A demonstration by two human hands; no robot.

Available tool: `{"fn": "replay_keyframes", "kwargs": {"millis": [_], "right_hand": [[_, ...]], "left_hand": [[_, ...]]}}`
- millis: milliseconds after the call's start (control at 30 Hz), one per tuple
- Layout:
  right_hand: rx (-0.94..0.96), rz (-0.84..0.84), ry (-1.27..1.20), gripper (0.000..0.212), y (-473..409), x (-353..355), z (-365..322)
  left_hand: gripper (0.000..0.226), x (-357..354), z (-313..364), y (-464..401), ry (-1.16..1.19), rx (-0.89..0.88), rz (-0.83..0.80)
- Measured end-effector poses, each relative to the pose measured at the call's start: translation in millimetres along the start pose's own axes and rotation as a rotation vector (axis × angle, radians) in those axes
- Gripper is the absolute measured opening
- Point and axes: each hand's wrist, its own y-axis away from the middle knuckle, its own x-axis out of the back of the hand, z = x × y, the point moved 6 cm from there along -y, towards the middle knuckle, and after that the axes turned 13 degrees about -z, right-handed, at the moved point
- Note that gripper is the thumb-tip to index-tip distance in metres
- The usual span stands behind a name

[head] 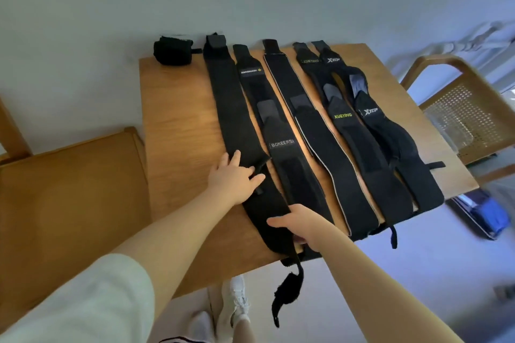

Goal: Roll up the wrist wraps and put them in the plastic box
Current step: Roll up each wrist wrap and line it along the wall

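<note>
The left hand (235, 179) lies flat, fingers straight, on the leftmost wrist wrap (231, 120); the right hand (302, 227) grips this wrap's near end at the tabletop's (172, 125) front edge. One rolled wrap (172, 51) sits at the far left corner

Unrolled wrist wraps (315, 131) lie side by side across the surface (178, 125); a rolled wrap (172, 50) sits at its far left corner.
</note>
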Motion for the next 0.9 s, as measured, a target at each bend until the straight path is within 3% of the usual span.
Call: {"fn": "replay_keyframes", "kwargs": {"millis": [167, 267, 400, 500, 567, 633, 700, 800, 900], "right_hand": [[-0.002, -0.052, -0.02, 0.025, 14.5, -20.4, 61.2], [0.001, -0.008, -0.013, 0.019, 23.5, -24.7, 81.7], [0.086, 0.081, -0.223, 0.013, 30.3, -29.4, 88.6], [0.195, 0.09, -0.452, 0.002, 30.4, -35.5, 84.5], [0.274, 0.104, -0.599, 0.012, 34.0, -37.2, 81.1], [0.353, 0.071, -0.691, 0.022, 42.0, -36.2, 73.9], [0.414, 0.034, -0.739, 0.028, 53.2, -32.0, 65.5], [0.473, -0.001, -0.621, 0.03, 66.2, -26.5, 53.7], [0.513, -0.018, -0.394, 0.013, 74.3, -25.8, 47.8]], "left_hand": [[0.06, -25.9, -1.2, 1.9, -0.188, -0.005, 0.095], [0.06, -26.6, -1.1, 2.0, -0.179, 0.02, 0.133], [0.064, -21.0, 2.8, 14.7, -0.038, 0.069, 0.184], [0.057, -24.1, 12.3, 50.0, 0.295, -0.041, 0.335], [0.038, -35.1, 13.9, 84.6, 0.556, -0.085, 0.392], [0.027, -57.8, 12.3, 115.4, 0.682, -0.016, 0.329], [0.034, -85.7, 11.0, 137.0, 0.87, 0.069, 0.172], [0.039, -112.1, 25.2, 157.7, 1.493, 0.093, -0.071], [0.026, -115.1, 37.5, 161.2, 1.823, 0.048, -0.043]]}}
